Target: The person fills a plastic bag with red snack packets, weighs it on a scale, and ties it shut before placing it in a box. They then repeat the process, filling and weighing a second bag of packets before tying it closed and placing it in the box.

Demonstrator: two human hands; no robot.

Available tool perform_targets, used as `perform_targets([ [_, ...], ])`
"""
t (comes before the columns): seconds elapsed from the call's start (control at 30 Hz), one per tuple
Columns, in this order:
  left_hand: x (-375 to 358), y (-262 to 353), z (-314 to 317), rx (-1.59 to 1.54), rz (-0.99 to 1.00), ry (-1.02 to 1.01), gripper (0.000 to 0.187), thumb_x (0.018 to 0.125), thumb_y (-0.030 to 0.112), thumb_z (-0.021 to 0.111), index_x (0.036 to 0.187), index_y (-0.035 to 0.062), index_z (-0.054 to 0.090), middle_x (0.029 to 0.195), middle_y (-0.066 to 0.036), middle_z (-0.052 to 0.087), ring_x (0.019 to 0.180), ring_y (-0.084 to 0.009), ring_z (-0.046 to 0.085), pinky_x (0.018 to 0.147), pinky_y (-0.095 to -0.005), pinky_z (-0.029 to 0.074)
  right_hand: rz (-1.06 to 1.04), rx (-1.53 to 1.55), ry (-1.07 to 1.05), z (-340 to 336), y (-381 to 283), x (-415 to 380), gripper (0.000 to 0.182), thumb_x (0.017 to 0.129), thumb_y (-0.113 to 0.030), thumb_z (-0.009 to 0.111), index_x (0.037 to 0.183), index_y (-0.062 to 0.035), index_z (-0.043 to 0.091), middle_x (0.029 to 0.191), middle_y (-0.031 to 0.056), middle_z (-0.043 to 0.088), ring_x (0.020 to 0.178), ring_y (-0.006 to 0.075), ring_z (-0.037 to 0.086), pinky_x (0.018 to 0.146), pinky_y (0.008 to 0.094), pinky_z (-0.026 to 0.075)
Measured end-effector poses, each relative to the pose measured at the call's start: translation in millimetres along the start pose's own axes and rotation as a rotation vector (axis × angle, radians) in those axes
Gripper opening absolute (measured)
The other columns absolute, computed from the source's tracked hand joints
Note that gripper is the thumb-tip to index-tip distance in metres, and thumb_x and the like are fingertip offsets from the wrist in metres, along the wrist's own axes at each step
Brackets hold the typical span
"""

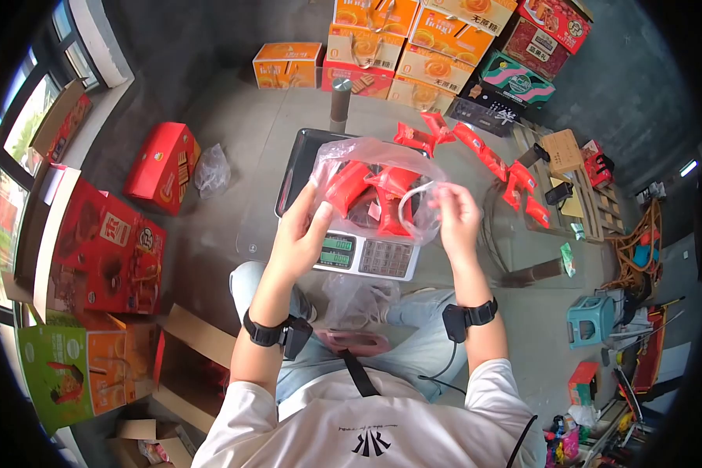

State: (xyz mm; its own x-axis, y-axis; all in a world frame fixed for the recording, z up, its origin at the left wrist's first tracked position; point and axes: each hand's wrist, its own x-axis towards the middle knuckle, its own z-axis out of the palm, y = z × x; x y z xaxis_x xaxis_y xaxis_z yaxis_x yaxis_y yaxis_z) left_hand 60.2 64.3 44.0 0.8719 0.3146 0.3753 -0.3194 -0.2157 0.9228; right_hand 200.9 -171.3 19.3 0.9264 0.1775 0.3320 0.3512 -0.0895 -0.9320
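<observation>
A clear plastic bag (343, 152) with several red packets (396, 181) inside is spread between my hands, above a digital scale (388, 259). On its left edge my left hand (303, 232) is closed, thumb toward the packets. My right hand (456, 212) pinches the bag's right side, near a whitish loop of the plastic. The scale's green display shows beside its keypad, while its dark platform (304, 156) is partly covered by the bag. More red packets (483, 152) lie in a loose row on the glass table, beyond my right hand.
The glass table (265, 226) holds the scale. Orange and red cartons (374, 51) are stacked at the back. Red boxes (164, 168) and an opened cardboard box (199, 351) stand to the left. A blue stool (590, 320) and a wooden pallet (593, 203) are at the right.
</observation>
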Motion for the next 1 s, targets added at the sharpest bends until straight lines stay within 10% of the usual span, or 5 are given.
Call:
perform_targets([
  [0.23, -6, -1, 0, -0.310, -0.178, -0.036, 0.055, 0.096, 0.014, 0.045, 0.144, -0.0036, 0.025, 0.141, -0.012, 0.040, 0.128, -0.0189, 0.039, 0.105, -0.0312, 0.029, -0.030, -0.030, 0.190, -12, 95, 82, 0.012, 0.091, -0.014, 0.058, 0.095, -0.0029, 0.057, 0.074, 0.0013, 0.056, 0.063, 0.0084, 0.054, 0.056, 0.0221, 0.046],
  [0.43, -10, -1, 5, -0.265, -0.194, -0.029, 0.057, 0.092, 0.008, 0.046, 0.142, -0.0085, 0.025, 0.145, -0.015, 0.034, 0.134, -0.0210, 0.031, 0.110, -0.0335, 0.021, -0.036, -0.906, -0.119, -32, 193, 170, 0.066, 0.074, -0.027, 0.076, 0.130, -0.0117, 0.046, 0.130, 0.0181, 0.046, 0.115, 0.0312, 0.051, 0.094, 0.0403, 0.044],
  [0.57, -10, 1, 10, -0.289, -0.255, -0.053, 0.059, 0.089, 0.008, 0.049, 0.143, -0.0031, 0.027, 0.080, 0.004, 0.042, 0.068, -0.0036, 0.036, 0.064, -0.0175, 0.032, 0.332, -1.261, -0.483, -19, 178, 220, 0.091, 0.066, -0.038, 0.080, 0.143, -0.0255, 0.034, 0.154, 0.0172, 0.002, 0.138, 0.0417, 0.015, 0.110, 0.0480, 0.026],
  [0.8, -3, -10, 17, -0.253, -0.234, -0.028, 0.061, 0.090, 0.016, 0.052, 0.142, -0.0035, 0.027, 0.068, 0.003, 0.044, 0.061, -0.0067, 0.039, 0.059, -0.0214, 0.033, 0.289, -1.389, -0.571, 3, 199, 279, 0.097, 0.050, -0.063, 0.078, 0.133, -0.0206, 0.048, 0.154, 0.0226, -0.001, 0.141, 0.0449, -0.002, 0.112, 0.0552, 0.001],
  [1.0, 5, -15, 15, -0.283, -0.265, -0.073, 0.059, 0.090, 0.008, 0.050, 0.143, -0.0035, 0.026, 0.067, 0.001, 0.045, 0.061, -0.0081, 0.041, 0.062, -0.0225, 0.035, 0.428, -1.161, -0.488, -2, 220, 291, 0.087, 0.056, -0.068, 0.073, 0.125, -0.0173, 0.056, 0.152, 0.0187, 0.006, 0.138, 0.0425, 0.008, 0.112, 0.0515, 0.008],
])
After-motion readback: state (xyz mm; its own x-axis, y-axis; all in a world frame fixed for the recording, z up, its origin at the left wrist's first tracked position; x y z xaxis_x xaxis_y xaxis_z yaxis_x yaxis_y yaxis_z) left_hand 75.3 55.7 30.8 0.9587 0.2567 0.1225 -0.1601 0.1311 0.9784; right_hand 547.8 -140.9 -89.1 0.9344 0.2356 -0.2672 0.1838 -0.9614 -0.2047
